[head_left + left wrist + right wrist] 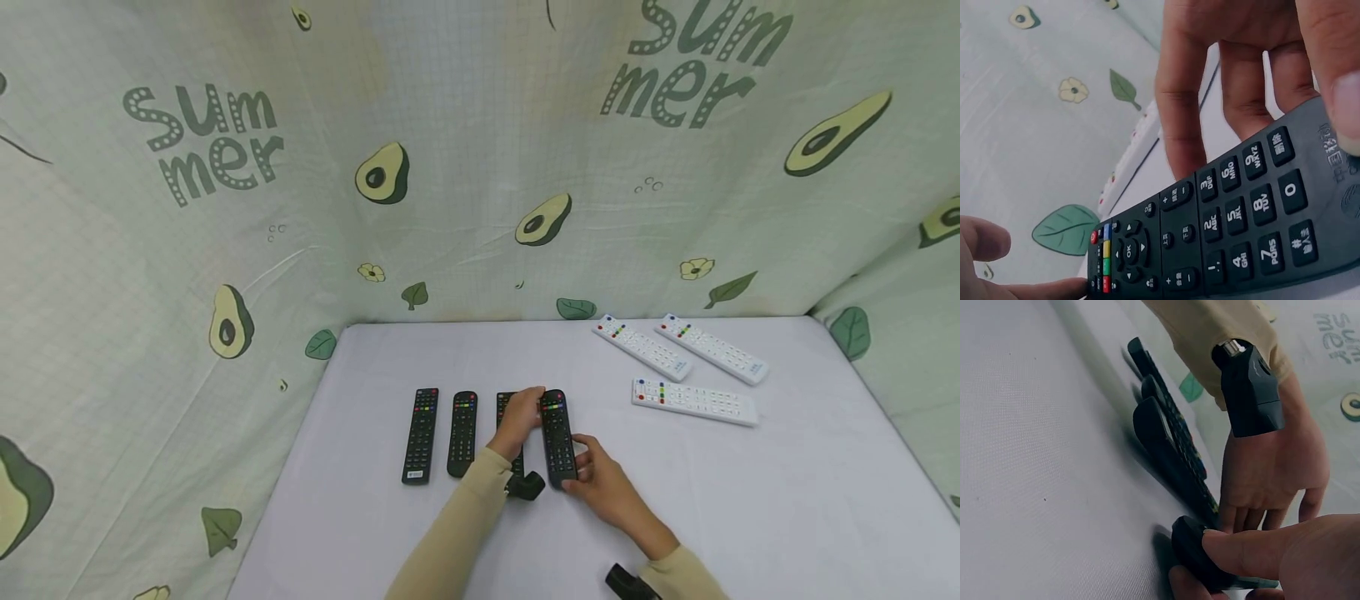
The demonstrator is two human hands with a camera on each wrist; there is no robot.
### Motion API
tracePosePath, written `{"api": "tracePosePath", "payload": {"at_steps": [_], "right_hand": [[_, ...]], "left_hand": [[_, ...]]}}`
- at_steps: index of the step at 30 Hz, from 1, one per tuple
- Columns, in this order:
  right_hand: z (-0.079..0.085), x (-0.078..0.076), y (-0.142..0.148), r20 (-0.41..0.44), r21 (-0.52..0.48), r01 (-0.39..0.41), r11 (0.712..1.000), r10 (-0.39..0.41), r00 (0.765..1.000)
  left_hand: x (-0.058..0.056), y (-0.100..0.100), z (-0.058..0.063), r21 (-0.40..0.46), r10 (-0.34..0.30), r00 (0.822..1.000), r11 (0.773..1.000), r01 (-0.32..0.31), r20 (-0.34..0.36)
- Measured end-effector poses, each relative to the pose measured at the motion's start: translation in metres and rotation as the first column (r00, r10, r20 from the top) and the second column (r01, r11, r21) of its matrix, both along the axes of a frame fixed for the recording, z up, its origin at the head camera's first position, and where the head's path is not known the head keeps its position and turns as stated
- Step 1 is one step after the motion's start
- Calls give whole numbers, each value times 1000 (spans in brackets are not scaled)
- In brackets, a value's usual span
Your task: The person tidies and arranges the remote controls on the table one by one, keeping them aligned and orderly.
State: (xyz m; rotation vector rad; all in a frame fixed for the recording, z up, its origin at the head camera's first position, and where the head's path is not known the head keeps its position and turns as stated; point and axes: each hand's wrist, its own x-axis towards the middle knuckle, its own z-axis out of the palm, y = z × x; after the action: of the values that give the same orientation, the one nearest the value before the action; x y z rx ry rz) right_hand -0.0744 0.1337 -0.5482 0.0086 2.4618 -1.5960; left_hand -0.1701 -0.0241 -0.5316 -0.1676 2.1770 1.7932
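A black remote (558, 442) is placed between the two hands. Its lower end is gripped by the right hand (603, 487), the thumb being laid on its face. Its upper end is apparently touched by a fingertip of the left hand (517, 423), whose digits are loosely extended. A neighbouring remote (503, 406) is partly covered by that hand.

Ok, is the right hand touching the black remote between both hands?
Touching. The right wrist view shows the right hand holding the black remote, thumb against it with no gap.
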Motion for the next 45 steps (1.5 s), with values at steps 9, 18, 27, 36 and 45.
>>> {"api": "tracePosePath", "payload": {"at_steps": [9,18,27,36,45], "right_hand": [[0,-1,-6,-47,104,-23,994,28,998],[1,1,-7,-106,170,-51,984,69,992],[4,0,-2,-121,185,-68,980,91,988],[11,-8,44,-181,213,40,976,-1,984],[6,-17,122,-299,280,265,923,-179,937]], "left_hand": [[3,2,0,-101,-66,998,993,63,-19],[2,5,1,-123,-70,997,990,66,-31],[7,9,3,-188,-51,997,981,40,-54],[12,22,10,-213,-97,984,975,64,-148],[23,52,9,-166,-169,971,976,141,-167]]}}
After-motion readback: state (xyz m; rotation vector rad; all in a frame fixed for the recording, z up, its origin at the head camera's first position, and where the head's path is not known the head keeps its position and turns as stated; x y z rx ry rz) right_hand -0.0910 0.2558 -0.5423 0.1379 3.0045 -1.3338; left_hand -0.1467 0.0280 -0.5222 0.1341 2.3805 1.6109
